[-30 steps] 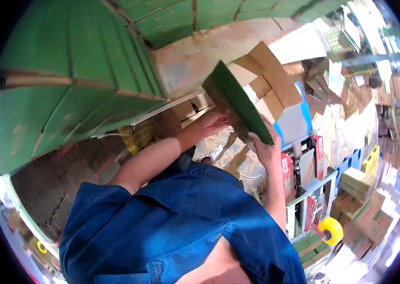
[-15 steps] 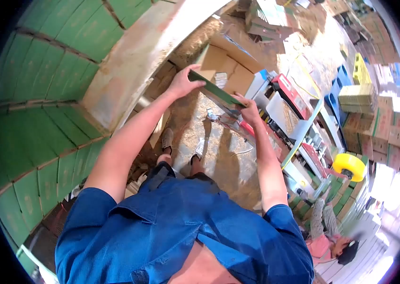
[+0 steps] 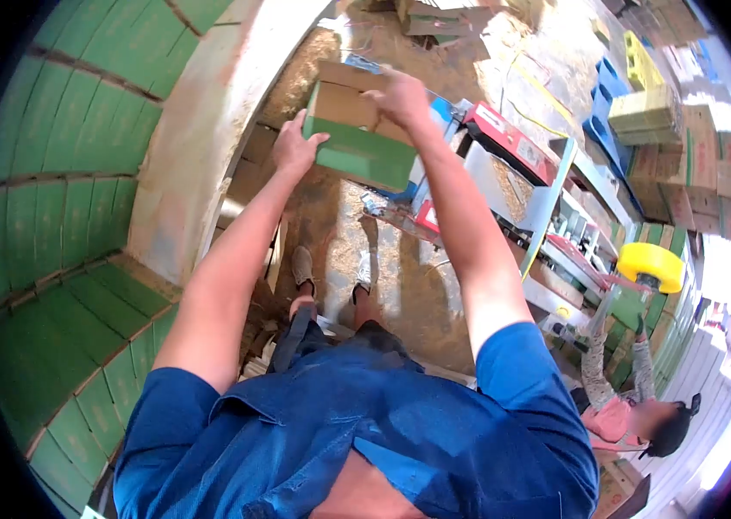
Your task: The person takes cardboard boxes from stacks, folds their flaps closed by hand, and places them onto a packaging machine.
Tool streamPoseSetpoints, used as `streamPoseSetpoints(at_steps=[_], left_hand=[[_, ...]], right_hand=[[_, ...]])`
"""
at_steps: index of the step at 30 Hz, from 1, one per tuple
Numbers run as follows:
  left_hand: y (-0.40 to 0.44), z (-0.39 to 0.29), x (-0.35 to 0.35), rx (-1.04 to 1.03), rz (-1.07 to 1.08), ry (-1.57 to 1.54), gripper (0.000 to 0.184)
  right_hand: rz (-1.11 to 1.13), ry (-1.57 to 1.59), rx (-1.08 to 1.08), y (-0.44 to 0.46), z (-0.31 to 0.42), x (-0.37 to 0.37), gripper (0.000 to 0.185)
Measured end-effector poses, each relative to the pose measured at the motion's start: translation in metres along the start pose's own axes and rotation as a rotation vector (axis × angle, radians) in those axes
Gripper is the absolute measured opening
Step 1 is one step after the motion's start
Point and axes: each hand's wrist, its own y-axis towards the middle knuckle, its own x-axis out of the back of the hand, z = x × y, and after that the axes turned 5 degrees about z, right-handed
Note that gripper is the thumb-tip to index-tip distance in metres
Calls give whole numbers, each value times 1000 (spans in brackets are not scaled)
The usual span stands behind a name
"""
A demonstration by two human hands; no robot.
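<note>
A green cardboard box stands with its top open, its brown inner side towards me. My left hand is closed on its left edge, the thumb lying over the green near side. At the far right of the opening, my right hand bends its fingers over the box's edge or flap. Part of that grip is hidden by the hand itself.
Green boxes are stacked along the left, beside a pale panel. To the right is a machine with a red part and a yellow wheel. Another person works at lower right. Brown cartons stand beyond.
The near green flap or side, held between both hands before, now stands upright as the box's near side. My right hand has moved up and left to the far edge; my left hand moved slightly left.
</note>
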Motion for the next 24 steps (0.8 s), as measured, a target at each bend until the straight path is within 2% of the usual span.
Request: streamPoseSetpoints(at_steps=[1,2,4,5,6,9,11,12,15,17,20,24], left_hand=[[2,1,0,-10,-11,-8,82],[5,2,-2,-22,-20,-18,85],[3,-4,3,-30,-17,-11,93],[8,4,-3,-91,-51,6,97],[6,2,-4,-153,-64,-12,91],[23,-3,-16,-281,-7,60,82],[3,-31,-26,-229,48,73,71],[1,-47,-35,-247,52,76,71],[-6,-91,-69,-323,83,77,62],[-8,-103,-75,-320,105,90,61],[-12,-99,-80,-331,103,135,58],[-21,-107,-79,-360,146,127,52]], right_hand=[[-116,-183,142,-2,1,-11,55],[-201,-194,137,-11,7,-24,51],[275,-93,-63,-39,22,-24,60],[179,-207,83,-66,4,-59,75],[18,-356,165,-94,-5,-83,93],[9,-166,101,-104,-18,-79,103],[75,-225,83,-116,-33,-58,99],[68,-204,96,-117,-47,-47,90],[100,-322,10,-126,-86,-32,84],[-31,-467,9,-138,-106,-41,81],[83,-388,-60,-179,-63,-35,71],[-35,-166,-107,-229,-45,-51,61]])
